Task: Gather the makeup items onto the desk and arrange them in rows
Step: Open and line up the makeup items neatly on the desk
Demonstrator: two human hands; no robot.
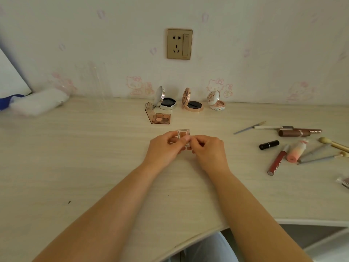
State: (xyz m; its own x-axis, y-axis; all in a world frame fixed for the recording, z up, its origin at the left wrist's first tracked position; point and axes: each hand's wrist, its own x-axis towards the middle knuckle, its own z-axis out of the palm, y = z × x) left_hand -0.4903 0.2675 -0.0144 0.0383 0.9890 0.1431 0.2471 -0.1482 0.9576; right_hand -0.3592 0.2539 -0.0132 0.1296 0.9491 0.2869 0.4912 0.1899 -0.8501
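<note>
A small clear square makeup case (183,134) is held over the middle of the desk (94,157), its lid raised. My left hand (164,148) grips its left side and my right hand (207,150) pinches its right edge. Behind it an open brown eyeshadow palette (160,118) lies flat. Three open compacts stand in a row by the wall: silver (166,101), rose-gold (192,103) and white-pink (217,103). At the right lie a black lipstick (269,145), a red lip gloss (276,162), a brown tube (294,133), a pink sponge-like tube (296,151), pencils (272,127) and brushes (321,154).
A wall socket (179,44) sits above the compacts. A white plastic-wrapped bundle (39,103) and a blue item (7,100) lie at the far left. Another palette (344,181) pokes in at the right edge. The desk's front edge curves near my arms.
</note>
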